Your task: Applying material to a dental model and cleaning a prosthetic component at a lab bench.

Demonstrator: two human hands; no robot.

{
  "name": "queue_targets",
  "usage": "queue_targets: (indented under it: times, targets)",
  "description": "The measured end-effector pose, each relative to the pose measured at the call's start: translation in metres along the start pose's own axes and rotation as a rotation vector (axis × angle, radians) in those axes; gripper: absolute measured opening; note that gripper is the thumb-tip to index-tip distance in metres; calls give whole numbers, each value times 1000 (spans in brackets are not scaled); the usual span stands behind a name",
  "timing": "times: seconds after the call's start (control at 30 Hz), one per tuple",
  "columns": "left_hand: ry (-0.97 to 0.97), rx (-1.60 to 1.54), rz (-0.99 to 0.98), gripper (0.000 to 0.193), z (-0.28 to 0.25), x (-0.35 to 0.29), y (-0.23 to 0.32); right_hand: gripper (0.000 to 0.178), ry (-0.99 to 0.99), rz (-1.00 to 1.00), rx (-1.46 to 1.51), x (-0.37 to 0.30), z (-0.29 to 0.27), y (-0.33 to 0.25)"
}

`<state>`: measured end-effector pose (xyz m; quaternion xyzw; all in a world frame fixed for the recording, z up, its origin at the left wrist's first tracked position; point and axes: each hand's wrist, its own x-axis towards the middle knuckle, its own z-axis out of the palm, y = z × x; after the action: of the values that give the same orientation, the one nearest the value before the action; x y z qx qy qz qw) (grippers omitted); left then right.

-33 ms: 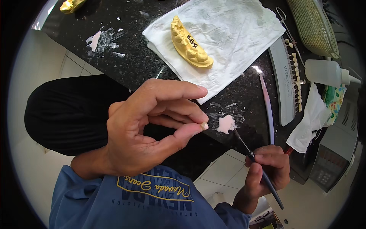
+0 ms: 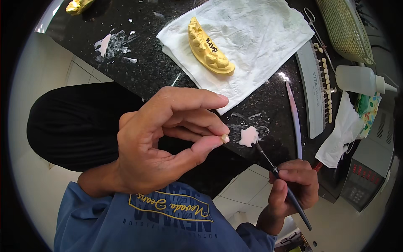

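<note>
A tiny tooth-shaped dental crown, whitish with a darker edge, is pinched between the thumb and a fingertip of my left hand. My right hand grips a thin dark-handled brush like a pen. Its bristle tip touches or nearly touches the lower right edge of a pale pink paste puddle on the black countertop. Beyond my hands, a yellow dental cast with a row of teeth rests on a folded white cloth.
A second smear of pink paste lies at the left. To the right are a pink-lilac stick tool, a grey tooth shade guide, a squeeze bottle, a woven basket, a crumpled white mask and a grey device.
The brush tip has shifted slightly left, closer to the pink paste. Red digits now show on the grey device. My left hand and the crown look unmoved.
</note>
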<state>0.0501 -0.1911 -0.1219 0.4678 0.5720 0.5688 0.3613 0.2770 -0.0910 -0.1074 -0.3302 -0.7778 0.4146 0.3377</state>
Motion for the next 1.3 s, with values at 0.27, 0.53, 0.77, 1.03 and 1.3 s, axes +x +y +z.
queue_targets:
  times: [0.27, 0.53, 0.77, 1.03, 1.3]
  targets:
    - [0, 15, 22, 49, 1, 0, -3, 16, -17, -31, 22, -1, -1, 3]
    - [24, -25, -16, 48, 2, 0, 0, 28, -237, -151, 154, 12, -5, -5]
    - [24, -32, -26, 49, 1, 1, 0, 33, -254, -185, 180, 13, 8, -3]
    - [19, -23, 9, 50, -1, 1, -1, 33, -212, -176, 176, 13, 13, -5]
    - [23, -31, -9, 50, 0, 0, 0, 31, -170, -187, 128, 9, 12, -6]
